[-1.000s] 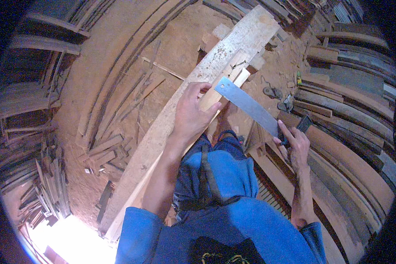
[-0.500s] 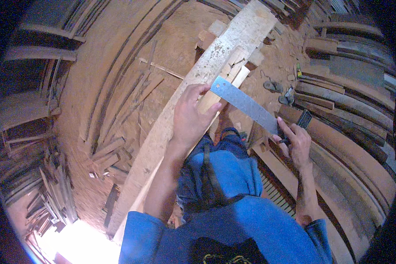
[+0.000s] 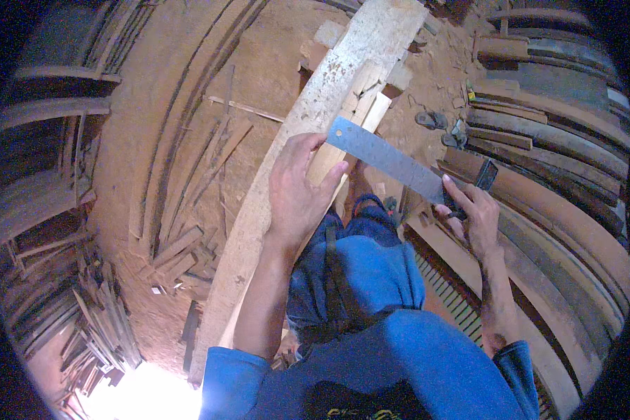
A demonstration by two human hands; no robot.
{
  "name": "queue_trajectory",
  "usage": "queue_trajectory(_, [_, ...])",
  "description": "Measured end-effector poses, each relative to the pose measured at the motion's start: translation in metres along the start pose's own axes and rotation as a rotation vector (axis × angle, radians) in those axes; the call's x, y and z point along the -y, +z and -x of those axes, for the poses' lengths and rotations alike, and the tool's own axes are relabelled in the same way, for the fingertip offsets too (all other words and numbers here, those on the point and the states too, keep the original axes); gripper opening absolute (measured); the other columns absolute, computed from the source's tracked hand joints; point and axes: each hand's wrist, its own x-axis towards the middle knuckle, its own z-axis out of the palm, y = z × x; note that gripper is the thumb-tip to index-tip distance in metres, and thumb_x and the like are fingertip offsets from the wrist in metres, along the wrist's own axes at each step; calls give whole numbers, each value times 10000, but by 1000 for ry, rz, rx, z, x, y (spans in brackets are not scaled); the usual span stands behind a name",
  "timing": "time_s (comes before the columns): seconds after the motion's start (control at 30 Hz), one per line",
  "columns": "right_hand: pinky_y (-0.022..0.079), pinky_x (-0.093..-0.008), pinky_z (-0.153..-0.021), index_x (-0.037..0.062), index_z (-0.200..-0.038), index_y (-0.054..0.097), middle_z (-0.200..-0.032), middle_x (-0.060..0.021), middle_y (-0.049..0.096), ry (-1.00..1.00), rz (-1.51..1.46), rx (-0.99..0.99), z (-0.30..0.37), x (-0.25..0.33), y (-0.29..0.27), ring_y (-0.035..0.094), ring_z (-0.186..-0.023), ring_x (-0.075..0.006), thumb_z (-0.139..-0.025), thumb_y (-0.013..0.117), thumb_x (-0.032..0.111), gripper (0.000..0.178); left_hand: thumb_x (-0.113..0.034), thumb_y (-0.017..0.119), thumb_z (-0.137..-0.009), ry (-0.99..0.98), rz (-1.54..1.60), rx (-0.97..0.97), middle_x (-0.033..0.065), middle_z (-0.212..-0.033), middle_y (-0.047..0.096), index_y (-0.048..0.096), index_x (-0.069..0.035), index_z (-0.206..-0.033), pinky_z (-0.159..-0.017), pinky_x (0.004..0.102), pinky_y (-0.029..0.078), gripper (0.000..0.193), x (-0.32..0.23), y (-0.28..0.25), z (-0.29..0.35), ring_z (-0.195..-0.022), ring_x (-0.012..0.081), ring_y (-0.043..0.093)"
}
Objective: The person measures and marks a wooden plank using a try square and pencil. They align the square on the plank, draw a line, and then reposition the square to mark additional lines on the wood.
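Note:
My right hand [image 3: 477,213] is closed round the dark handle of a handsaw [image 3: 388,159]. Its broad silver blade, with a hole near the tip, slants up and left across a pale wooden strip [image 3: 323,165]. The strip lies along a long, thick timber beam [image 3: 248,210]. My left hand [image 3: 294,187] grips the strip just on the near side of the blade, thumb on the right edge and fingers on the left. Where the saw teeth meet the wood is too small to make out.
Stacked boards [image 3: 553,133] fill the right side. A slatted piece [image 3: 441,290] lies by my right leg. Offcuts [image 3: 178,255] and long strips [image 3: 213,157] litter the dusty ground at left. Sandals [image 3: 430,120] lie beyond the saw. Bright light comes from the lower left.
The scene has shifted slightly up and left. My right hand and the saw's handle end sit a little higher, and the blade slants less steeply. My left hand keeps its grip on the strip.

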Motion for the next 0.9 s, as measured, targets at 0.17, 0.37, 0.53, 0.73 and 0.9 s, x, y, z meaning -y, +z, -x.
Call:
queue_trajectory(0.17, [524, -437, -709, 235, -1399, 627, -949, -125, 676, -1, 14, -4, -2, 3, -1, 641, -800, -330, -864, 775, 326, 563, -201, 818, -806, 15, 12, -19, 162, -1149, 646, 638, -22, -1164, -970, 421, 503, 439, -3, 0, -1, -1096, 342, 636])
queue_trajectory(0.37, [532, -439, -703, 247, -1410, 614, -954, -131, 682, -22, 25, -13, -3, 3, -2, 647, -795, -332, -867, 773, 339, 574, -193, 820, -804, -3, 20, 2, 160, -1150, 648, 639, -22, -1167, -961, 419, 510, 441, -4, -3, -2, -1095, 339, 637])
queue_trajectory(0.53, [540, -437, -713, 270, -1421, 601, -951, -132, 683, -9, 34, 7, -3, 2, -3, 655, -808, -334, -868, 770, 347, 584, -182, 818, -801, 0, 44, 6, 157, -1149, 648, 640, -28, -1169, -960, 417, 511, 437, -3, -2, -2, -1097, 337, 638])
queue_trajectory(0.73, [544, -434, -711, 299, -1423, 595, -962, -122, 689, 0, 17, -2, 0, 0, 1, 661, -809, -329, -855, 779, 363, 600, -175, 817, -801, 4, 36, 14, 153, -1149, 647, 639, -30, -1165, -962, 413, 512, 430, -2, -1, -3, -1096, 333, 638])
queue_trajectory(0.9, [550, -442, -714, 313, -1433, 581, -975, -127, 693, -1, 29, -2, 1, -2, 3, 668, -817, -333, -835, 791, 364, 636, -214, 823, -816, 2, 38, 15, 145, -1193, 647, 634, -55, -1212, -940, 403, 512, 466, -1, -2, -2, -1122, 318, 627])
